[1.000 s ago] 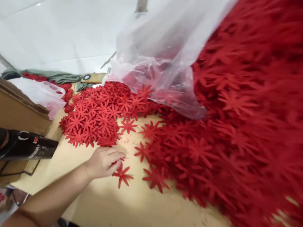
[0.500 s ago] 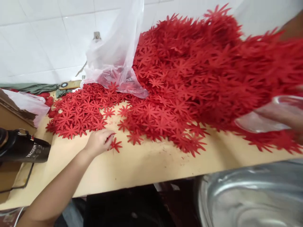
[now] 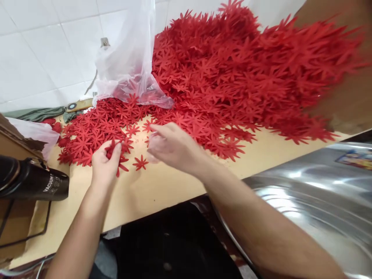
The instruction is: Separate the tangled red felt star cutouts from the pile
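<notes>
My left hand (image 3: 105, 157) is closed around a few red flower cutouts (image 3: 120, 164), many-petalled and flat, with petals poking out past the thumb. To its right, my right hand (image 3: 171, 147) is blurred, fingers bent and the index finger pointing left. Under those fingers shows a pale, see-through plastic piece (image 3: 154, 146); its shape is unclear. A single red flower cutout (image 3: 140, 162) lies flat on the tabletop between the hands. Behind my left hand spreads a low pile of the same cutouts (image 3: 84, 135).
A tall heap of red cutouts (image 3: 217, 73) fills the back and right. A clear plastic bag (image 3: 124, 66) stands against the tiled wall (image 3: 35, 46). At left is a black vacuum flask (image 3: 35, 180); at right, below the table (image 3: 133, 201), a shiny metal basin (image 3: 305, 193).
My right hand has come from the far right to the middle, beside my left. My left hand has moved slightly left and up and now holds several cutouts. The view has shifted right.
</notes>
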Motion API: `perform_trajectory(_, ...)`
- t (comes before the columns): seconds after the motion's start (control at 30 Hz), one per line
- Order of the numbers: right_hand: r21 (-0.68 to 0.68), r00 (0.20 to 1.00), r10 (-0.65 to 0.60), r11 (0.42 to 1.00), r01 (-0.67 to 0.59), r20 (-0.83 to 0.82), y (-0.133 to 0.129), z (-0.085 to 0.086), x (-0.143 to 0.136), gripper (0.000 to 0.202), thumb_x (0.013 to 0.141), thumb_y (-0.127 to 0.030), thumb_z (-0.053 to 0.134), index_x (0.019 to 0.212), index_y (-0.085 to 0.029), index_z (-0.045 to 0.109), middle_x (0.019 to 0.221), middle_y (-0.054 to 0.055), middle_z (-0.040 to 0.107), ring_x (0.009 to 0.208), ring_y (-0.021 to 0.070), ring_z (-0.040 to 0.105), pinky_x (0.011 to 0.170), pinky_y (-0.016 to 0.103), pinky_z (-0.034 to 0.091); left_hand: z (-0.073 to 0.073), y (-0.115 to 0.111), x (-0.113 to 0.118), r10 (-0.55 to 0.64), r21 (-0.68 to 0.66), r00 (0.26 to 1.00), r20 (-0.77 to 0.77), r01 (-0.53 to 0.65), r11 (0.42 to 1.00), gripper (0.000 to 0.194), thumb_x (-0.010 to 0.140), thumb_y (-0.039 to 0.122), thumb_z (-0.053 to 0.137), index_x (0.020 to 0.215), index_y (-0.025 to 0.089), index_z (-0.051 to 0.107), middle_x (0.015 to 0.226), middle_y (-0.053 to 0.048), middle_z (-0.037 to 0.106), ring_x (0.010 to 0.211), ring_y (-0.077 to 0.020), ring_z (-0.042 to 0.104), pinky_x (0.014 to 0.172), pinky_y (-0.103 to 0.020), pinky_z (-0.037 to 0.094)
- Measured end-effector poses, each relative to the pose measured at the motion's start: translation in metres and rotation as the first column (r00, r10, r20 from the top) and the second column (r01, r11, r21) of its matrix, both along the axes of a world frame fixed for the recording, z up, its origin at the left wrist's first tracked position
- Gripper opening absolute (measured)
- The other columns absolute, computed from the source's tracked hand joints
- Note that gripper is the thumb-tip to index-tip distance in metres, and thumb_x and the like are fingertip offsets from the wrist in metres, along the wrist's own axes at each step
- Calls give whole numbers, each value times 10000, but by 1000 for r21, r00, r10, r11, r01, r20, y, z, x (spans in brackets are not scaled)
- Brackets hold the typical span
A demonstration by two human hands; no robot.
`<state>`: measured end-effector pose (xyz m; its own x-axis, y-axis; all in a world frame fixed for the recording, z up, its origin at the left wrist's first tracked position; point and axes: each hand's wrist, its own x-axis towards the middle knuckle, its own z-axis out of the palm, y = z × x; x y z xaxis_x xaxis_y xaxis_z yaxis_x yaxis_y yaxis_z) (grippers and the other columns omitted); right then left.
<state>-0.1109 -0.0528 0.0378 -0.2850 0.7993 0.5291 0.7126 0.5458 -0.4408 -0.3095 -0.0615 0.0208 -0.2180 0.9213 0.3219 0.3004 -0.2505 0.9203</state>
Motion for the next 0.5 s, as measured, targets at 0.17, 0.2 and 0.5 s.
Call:
perform_trajectory(0.17,-68,986,166,984,-166,-7,-8,-21,-61,477,754,-246,601,1200,-90,538,1048,165,596,995,267,545,894,442,487,-2,-35,-24,120,-48,992,32,-118,992,289,747,403,651,884,151,682,837,-48,717,710,-132,654,656,-226,529)
perform_trajectory(0.2,-68,982,189,980,-187,19,-8,-21,-69,450,760,-245,587,1179,-84,547,1061,171,594,992,268,540,894,442,484,-4,-40,-28,134,-51,991,9,-134,990,280,752,396,647,882,151,683,814,-42,713,700,-131,653,646,-222,532)
perform_trajectory(0.5,-165,942,302,947,-277,148,6,-40,-94,493,856,-256,449,1295,-31,447,1160,216,568,1072,295,502,909,489,444,-39,-64,-21,191,-513,977,96,-116,850,380,726,485,645,973,210,557,526,54,584,412,-137,565,341,-227,468)
